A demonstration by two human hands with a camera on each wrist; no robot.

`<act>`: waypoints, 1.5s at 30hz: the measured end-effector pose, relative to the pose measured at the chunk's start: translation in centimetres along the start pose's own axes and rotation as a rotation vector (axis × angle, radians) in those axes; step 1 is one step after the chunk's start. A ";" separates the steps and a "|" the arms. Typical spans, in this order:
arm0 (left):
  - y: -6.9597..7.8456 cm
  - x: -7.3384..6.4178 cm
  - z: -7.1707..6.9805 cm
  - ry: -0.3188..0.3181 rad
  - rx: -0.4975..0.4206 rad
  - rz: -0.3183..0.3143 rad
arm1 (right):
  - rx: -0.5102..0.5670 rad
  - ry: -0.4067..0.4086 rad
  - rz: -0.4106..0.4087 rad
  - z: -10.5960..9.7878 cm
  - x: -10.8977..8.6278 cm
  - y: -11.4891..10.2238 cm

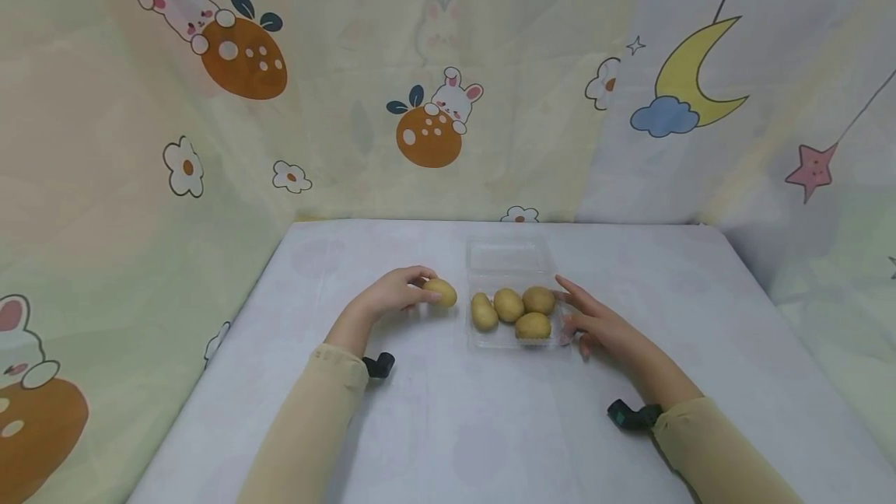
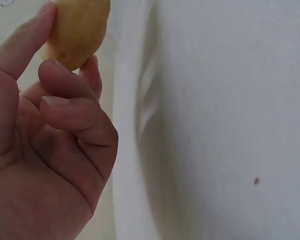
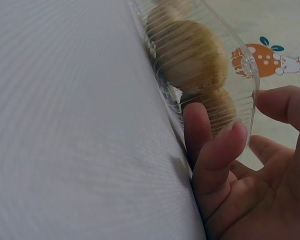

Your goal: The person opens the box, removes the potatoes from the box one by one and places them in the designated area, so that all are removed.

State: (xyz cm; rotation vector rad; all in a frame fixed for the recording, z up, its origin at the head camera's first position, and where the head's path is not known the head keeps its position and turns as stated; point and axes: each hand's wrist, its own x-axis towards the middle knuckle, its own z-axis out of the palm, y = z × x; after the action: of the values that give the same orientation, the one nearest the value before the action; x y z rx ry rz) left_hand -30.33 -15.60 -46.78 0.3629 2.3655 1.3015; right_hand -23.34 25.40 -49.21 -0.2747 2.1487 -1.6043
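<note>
Pinching a potato with thumb and fingertips of my left hand, just beside the clear container, I touch that container's opposite side with my right hand, fingers loosely spread. Between my hands, four other potatoes sit inside it, its lid folded back.

Cartoon drapes flank 1 table — a booth.
</note>
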 end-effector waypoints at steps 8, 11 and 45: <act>-0.4 0.4 0.4 0.037 0.014 -0.035 | 0.037 -0.028 -0.005 0.0 0.0 0.0; -0.5 0.4 0.4 0.043 0.023 -0.042 | 0.043 -0.030 -0.010 0.0 0.0 0.0; -1.5 0.7 0.9 0.026 0.027 -0.085 | 0.039 -0.018 0.003 0.0 0.0 0.1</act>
State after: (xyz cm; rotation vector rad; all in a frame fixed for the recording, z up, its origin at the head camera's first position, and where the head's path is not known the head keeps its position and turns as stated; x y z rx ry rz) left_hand -30.50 -15.43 -48.65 0.2515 2.3944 1.2443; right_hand -23.31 25.46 -49.27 -0.2718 2.1012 -1.6343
